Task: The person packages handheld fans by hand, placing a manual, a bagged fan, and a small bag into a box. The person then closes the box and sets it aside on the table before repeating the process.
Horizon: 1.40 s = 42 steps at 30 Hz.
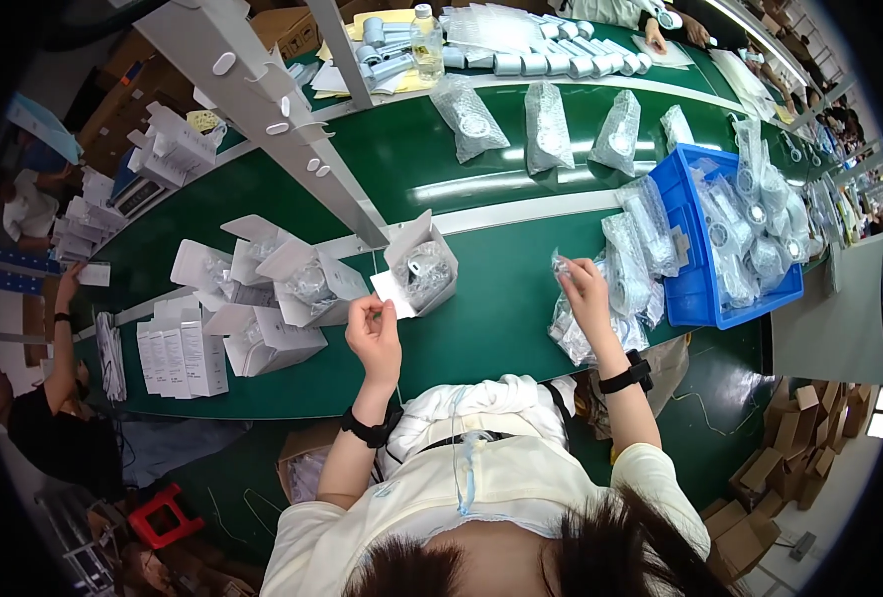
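Observation:
My left hand (375, 336) is closed in a pinch on the flap of an open white box (445, 289). Inside that box sits an item in clear wrap (423, 271), its kind partly hidden. To the right, my right hand (588, 291) grips a small clear plastic packet (561, 263) between thumb and fingers. Below it lies a heap of similar packets (573, 336). Several more open white boxes (307, 289) with wrapped contents stand left of my left hand. Bubble-wrapped items (625, 264) lie just right of my right hand.
A blue crate (685, 269) full of bubble-wrapped items stands at the right. Closed white boxes (181, 353) stand at the left. Across a metal post (292, 119), more wrapped items (549, 129) lie on a green belt. Other people work at the far right and left.

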Motion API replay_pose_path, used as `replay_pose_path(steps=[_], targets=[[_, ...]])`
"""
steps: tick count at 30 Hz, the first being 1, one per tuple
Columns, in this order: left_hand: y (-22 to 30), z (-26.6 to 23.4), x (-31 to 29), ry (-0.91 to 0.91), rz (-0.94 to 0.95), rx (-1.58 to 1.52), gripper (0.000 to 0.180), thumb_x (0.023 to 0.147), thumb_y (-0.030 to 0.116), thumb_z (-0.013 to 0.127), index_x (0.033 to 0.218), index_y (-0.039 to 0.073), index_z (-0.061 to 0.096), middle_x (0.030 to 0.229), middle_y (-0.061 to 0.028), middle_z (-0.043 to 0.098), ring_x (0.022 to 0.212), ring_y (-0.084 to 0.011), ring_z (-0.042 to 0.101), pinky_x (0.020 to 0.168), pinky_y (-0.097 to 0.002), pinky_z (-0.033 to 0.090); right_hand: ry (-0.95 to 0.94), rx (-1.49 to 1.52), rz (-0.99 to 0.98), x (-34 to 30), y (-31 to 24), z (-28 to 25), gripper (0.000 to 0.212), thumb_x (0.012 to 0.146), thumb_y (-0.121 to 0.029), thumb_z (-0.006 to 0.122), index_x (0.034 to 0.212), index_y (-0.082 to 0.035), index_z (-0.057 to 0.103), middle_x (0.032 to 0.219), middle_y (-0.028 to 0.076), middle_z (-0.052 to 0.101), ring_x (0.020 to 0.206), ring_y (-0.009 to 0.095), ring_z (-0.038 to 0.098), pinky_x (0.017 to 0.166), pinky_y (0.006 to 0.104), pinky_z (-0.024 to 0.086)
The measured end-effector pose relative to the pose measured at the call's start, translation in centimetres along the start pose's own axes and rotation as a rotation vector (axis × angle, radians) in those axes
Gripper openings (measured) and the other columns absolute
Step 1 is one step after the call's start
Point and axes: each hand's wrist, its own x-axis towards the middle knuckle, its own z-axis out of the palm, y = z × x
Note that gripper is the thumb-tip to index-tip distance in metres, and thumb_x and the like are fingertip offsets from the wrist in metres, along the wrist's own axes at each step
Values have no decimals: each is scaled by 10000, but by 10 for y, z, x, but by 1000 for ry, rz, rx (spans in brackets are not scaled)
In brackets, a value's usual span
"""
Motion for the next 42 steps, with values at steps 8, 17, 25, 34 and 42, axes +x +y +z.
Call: replay_pose_path(steps=[8,17,25,34,42], targets=[[38,3,22,-119,253,426,211,720,-17,604,910,0,514,783,-73,517,705,-205,551,627,-262,438,11,1160,170,42,-120,10,444,783,49,513,1201,-61,410,981,56,488,862,116,502,724,236,423],[18,-1,56,-232,106,410,126,705,20,615,802,-24,546,770,-133,574,699,-276,572,651,-318,436,-210,817,-446,64,-156,70,234,681,14,589,897,-44,520,985,74,474,913,171,493,804,275,392],[21,-6,48,-227,-79,351,82,744,30,585,788,-13,532,723,-118,592,683,-240,585,632,-292,441,-241,-79,-1042,65,-145,71,554,604,-190,716,1094,-70,487,1085,149,478,1090,255,440,962,402,323],[20,-57,15,299,372,418,353,697,-12,644,986,6,441,1186,-157,409,924,-216,500,716,-302,417,-451,694,-30,45,-89,174,1092,488,-111,806,1333,-14,122,1265,154,288,1185,288,317,1011,364,262],[-65,-173,-2,636,144,470,608,579,109,783,1043,-18,410,1140,-171,440,1014,-268,460,815,-379,380,-393,668,-99,22,-147,223,1063,526,-49,785,1329,-20,89,1252,135,281,1172,255,329,978,340,297]])
